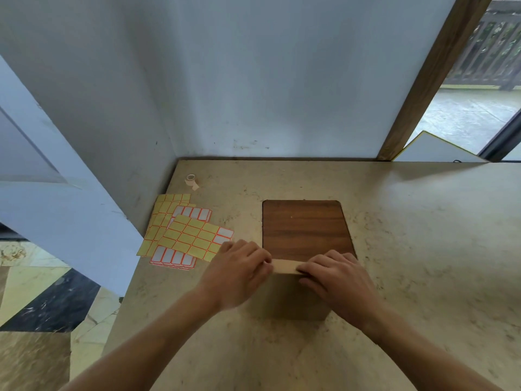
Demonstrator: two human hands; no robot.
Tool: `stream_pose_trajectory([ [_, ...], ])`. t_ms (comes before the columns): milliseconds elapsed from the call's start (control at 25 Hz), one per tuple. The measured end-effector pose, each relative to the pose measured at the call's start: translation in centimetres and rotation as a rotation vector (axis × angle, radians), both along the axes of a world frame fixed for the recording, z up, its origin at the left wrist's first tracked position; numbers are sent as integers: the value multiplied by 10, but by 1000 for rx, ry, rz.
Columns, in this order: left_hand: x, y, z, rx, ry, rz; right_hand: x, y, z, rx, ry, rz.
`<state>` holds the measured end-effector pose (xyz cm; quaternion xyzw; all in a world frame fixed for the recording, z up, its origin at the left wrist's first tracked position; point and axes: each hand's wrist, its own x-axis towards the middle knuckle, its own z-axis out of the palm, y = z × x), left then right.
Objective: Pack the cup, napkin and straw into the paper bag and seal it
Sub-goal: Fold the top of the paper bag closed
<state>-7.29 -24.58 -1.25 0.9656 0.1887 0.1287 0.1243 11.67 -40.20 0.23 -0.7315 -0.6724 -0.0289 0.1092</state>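
the paper bag (293,294) stands on the table (423,249) near the front edge; the left hand (239,270) and right hand (338,277) pinch its folded top, one at each end.

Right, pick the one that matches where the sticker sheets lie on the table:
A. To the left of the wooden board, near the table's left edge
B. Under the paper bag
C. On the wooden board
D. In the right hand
A: the sticker sheets lie fanned out on the table left of the wooden board, while both the left hand and right hand pinch the paper bag at its folded top.
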Motion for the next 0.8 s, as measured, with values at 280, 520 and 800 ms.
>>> stream_pose_trajectory([
  [280,24,-18,-9,116,1,-51,9,2,-7,17,81,0],
  [520,-3,1,-12,69,-17,158,46,-7,-10,-7,252,-48],
  [800,-12,-2,-9,12,-87,341,67,-9,-14,23,319,-68],
])
